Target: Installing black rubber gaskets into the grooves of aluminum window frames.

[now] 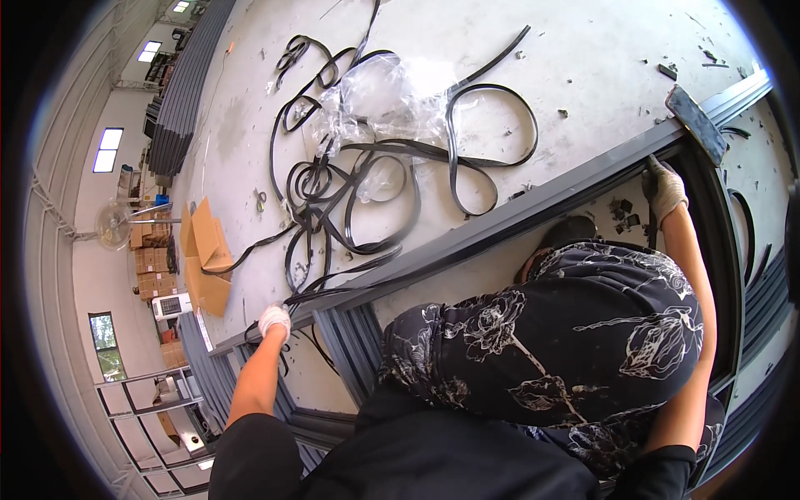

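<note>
My left hand [275,321], in a white glove, is closed round black rubber strip [310,293] at the near edge of the long grey metal frame [533,204]. From there, strip runs left into a tangled pile [321,187] and right along the frame's bar. Over at the right corner, my right hand [669,196], gloved too, has one finger stretched along the inner edge. Its other fingers curl by a dark length of strip and are partly hidden. A phone [696,123] lies across that corner, just beyond the hand.
Clear plastic film [387,96] lies on the strip pile. An open cardboard box [206,258] stands at the left, near a pedestal fan [114,227]. Grey metal profiles [350,346] lie under the frame, with more stacked [762,308] at the right. Small black scraps [621,215] litter the floor.
</note>
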A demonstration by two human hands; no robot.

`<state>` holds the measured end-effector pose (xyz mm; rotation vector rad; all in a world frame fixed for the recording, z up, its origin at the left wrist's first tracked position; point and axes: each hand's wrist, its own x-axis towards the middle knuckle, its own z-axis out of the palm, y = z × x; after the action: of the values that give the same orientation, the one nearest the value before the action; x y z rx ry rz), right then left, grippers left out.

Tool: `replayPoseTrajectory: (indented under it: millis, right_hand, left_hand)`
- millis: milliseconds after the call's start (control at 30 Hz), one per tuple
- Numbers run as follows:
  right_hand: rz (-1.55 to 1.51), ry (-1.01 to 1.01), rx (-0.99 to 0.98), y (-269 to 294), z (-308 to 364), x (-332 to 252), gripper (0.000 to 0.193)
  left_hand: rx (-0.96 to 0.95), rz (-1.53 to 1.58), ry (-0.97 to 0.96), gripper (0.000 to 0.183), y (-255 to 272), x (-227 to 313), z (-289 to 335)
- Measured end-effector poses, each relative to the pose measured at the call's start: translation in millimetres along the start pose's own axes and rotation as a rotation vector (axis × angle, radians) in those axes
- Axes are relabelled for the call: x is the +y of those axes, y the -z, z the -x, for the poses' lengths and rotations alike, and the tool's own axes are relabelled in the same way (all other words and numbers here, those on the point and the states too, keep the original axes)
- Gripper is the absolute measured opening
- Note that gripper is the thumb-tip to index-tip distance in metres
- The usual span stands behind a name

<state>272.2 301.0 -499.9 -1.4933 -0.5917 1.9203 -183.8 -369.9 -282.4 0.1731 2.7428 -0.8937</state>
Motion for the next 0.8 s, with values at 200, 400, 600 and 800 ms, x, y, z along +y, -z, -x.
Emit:
replayPoseTrajectory:
  millis: [200, 400, 600, 800]
  right_hand:
    - [0.007, 0.012, -0.010, -9.0, 7.0, 0.0, 0.016]
    - [-0.025, 0.053, -0.010, 20.5, -34.0, 9.9, 0.017]
    - [0.032, 0.046, -0.025, 7.8, -22.3, 8.0, 0.016]
    - [-0.053, 0.049, 0.028, 3.5, -15.7, 12.5, 0.021]
  left_hand:
    - [-0.019, 0.053, -0.099, 0.030, -31.1, -15.1, -9.9]
    - [-0.064, 0.643, -0.103, 0.027, -37.5, -3.9, -0.7]
    - [-0.182, 0.472, -0.229, 0.030, -43.8, -1.9, -12.0]
    - [-0.251, 0.125, -0.395, 0.026, -13.0, 5.6, 13.2]
